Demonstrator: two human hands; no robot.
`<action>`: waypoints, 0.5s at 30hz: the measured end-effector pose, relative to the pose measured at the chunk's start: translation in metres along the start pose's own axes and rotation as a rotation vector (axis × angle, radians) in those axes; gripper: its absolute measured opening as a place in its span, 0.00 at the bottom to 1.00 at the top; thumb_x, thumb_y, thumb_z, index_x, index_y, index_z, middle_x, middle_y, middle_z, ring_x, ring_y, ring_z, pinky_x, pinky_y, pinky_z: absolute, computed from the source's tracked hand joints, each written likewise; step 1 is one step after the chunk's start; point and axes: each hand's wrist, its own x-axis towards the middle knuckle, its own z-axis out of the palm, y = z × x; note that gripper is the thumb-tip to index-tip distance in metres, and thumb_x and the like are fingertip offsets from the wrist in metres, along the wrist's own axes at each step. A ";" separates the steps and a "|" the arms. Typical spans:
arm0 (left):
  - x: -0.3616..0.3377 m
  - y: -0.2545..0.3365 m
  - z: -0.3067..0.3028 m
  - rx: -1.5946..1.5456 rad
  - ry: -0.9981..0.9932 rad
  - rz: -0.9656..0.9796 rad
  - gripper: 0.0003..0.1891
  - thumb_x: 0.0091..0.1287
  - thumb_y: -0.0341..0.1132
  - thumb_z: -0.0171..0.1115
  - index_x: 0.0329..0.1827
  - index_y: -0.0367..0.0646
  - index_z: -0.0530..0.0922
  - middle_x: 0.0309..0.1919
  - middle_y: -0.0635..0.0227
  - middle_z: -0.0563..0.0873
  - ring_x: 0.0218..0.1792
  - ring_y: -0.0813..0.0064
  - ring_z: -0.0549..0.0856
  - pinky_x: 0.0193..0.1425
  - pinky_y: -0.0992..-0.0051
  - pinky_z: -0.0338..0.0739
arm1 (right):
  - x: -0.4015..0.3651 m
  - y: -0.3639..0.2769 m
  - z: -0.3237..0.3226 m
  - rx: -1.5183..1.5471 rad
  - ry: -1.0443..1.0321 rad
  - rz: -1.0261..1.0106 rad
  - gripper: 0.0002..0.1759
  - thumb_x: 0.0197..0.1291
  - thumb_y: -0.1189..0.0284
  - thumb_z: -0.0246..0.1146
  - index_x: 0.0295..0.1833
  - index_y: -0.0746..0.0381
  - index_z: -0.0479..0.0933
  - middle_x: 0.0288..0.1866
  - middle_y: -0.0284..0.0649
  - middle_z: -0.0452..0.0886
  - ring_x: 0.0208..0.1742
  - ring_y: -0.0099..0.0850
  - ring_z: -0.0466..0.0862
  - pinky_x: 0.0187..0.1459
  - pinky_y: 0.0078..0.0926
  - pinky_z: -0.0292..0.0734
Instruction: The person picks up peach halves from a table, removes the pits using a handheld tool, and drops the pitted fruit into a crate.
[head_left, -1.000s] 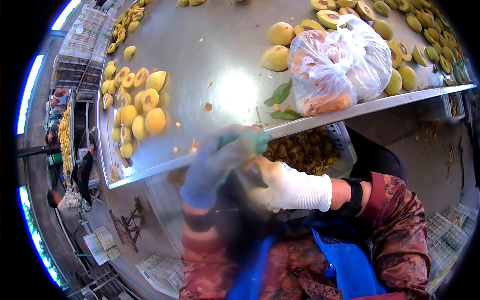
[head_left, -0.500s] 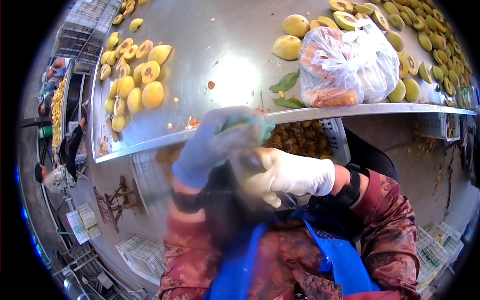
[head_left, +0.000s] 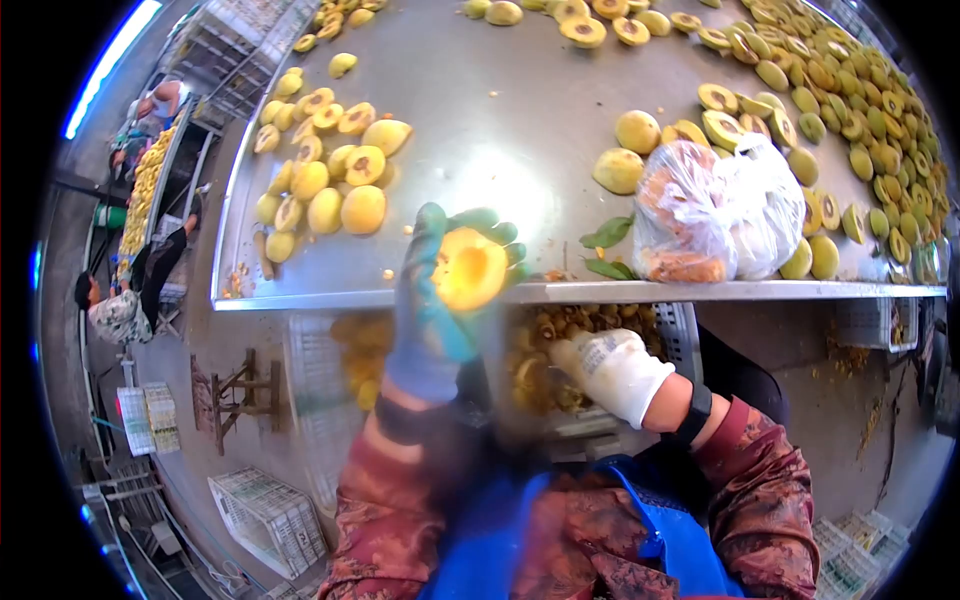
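My left hand (head_left: 440,300), in a blue-grey glove with a green palm, has its fingers curled around a yellow peach half (head_left: 473,268). The cut face looks up and shows a smooth hollow with no stone in it. My right hand (head_left: 612,372), in a white glove, is lowered over a crate (head_left: 682,335) of brown stones and scraps (head_left: 590,318) below the table edge. Its fingers are bent down and mostly hidden, so whatever they grip does not show. Whole and halved yellow peaches (head_left: 325,210) lie on the metal table (head_left: 480,120), left of the hands.
A plastic bag (head_left: 690,215) with orange-brown contents and green leaves (head_left: 610,235) lie near the table's front edge (head_left: 560,293). Many peach halves (head_left: 880,120) cover the right side. White crates (head_left: 268,515) and a wooden stool (head_left: 245,395) stand on the floor. A person (head_left: 120,315) sits far left.
The hands were close together at the table edge. My left hand now shows the hollowed peach half, palm up, while my right hand has moved apart, down over the crate. The view has shifted.
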 end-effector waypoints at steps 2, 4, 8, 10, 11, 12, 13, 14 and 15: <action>-0.009 0.013 -0.017 0.136 0.046 0.115 0.33 0.75 0.60 0.44 0.58 0.34 0.75 0.47 0.58 0.84 0.49 0.65 0.85 0.55 0.65 0.82 | 0.001 0.010 0.022 -0.323 -0.132 0.068 0.09 0.60 0.73 0.57 0.44 0.56 0.80 0.32 0.39 0.85 0.37 0.37 0.88 0.32 0.34 0.80; -0.017 0.033 -0.051 0.345 0.119 0.197 0.29 0.77 0.57 0.44 0.54 0.37 0.78 0.45 0.62 0.86 0.46 0.70 0.85 0.51 0.70 0.83 | -0.001 0.015 0.021 -0.270 -0.066 0.006 0.09 0.61 0.73 0.56 0.45 0.57 0.79 0.35 0.40 0.84 0.36 0.36 0.87 0.31 0.36 0.79; -0.035 0.055 -0.075 0.147 0.298 0.100 0.31 0.75 0.60 0.45 0.52 0.37 0.80 0.42 0.56 0.88 0.40 0.62 0.89 0.44 0.64 0.87 | -0.001 -0.002 -0.008 0.123 0.028 -0.107 0.14 0.61 0.68 0.61 0.50 0.63 0.74 0.36 0.49 0.82 0.38 0.48 0.85 0.37 0.43 0.78; -0.037 0.049 -0.079 0.073 0.283 0.059 0.33 0.75 0.61 0.42 0.53 0.36 0.79 0.43 0.54 0.87 0.41 0.61 0.88 0.45 0.63 0.87 | 0.003 -0.017 -0.018 0.470 0.095 -0.140 0.19 0.60 0.65 0.64 0.51 0.65 0.73 0.39 0.53 0.82 0.42 0.53 0.84 0.41 0.44 0.78; -0.038 0.044 -0.073 0.071 0.241 0.051 0.33 0.75 0.61 0.42 0.53 0.36 0.79 0.43 0.54 0.87 0.41 0.61 0.88 0.45 0.62 0.87 | 0.004 -0.024 -0.021 0.604 0.125 -0.121 0.21 0.60 0.63 0.66 0.52 0.65 0.72 0.40 0.55 0.83 0.43 0.54 0.83 0.43 0.44 0.78; -0.038 0.037 -0.062 0.068 0.194 0.037 0.34 0.75 0.62 0.41 0.54 0.35 0.78 0.44 0.54 0.87 0.41 0.61 0.88 0.45 0.62 0.87 | 0.005 -0.032 -0.026 0.735 0.120 -0.086 0.20 0.60 0.64 0.66 0.54 0.62 0.73 0.40 0.55 0.83 0.44 0.54 0.83 0.44 0.43 0.78; -0.039 0.030 -0.050 0.063 0.148 0.022 0.34 0.75 0.62 0.41 0.54 0.35 0.78 0.44 0.54 0.87 0.42 0.60 0.88 0.46 0.61 0.87 | 0.007 -0.035 -0.025 0.759 0.201 -0.143 0.20 0.59 0.65 0.67 0.53 0.63 0.73 0.39 0.54 0.83 0.44 0.53 0.84 0.43 0.42 0.78; -0.040 0.024 -0.041 0.020 0.108 -0.019 0.36 0.75 0.63 0.40 0.56 0.34 0.77 0.45 0.54 0.87 0.43 0.61 0.88 0.48 0.62 0.85 | 0.006 -0.038 -0.028 0.790 0.183 -0.098 0.21 0.59 0.66 0.67 0.54 0.63 0.72 0.38 0.53 0.83 0.43 0.53 0.84 0.42 0.42 0.78; -0.041 0.017 -0.032 0.076 0.088 -0.038 0.35 0.76 0.61 0.39 0.56 0.34 0.77 0.44 0.57 0.87 0.43 0.65 0.87 0.50 0.66 0.84 | 0.006 -0.041 -0.032 0.822 0.165 -0.054 0.21 0.59 0.67 0.66 0.54 0.63 0.71 0.37 0.53 0.82 0.42 0.52 0.84 0.41 0.41 0.78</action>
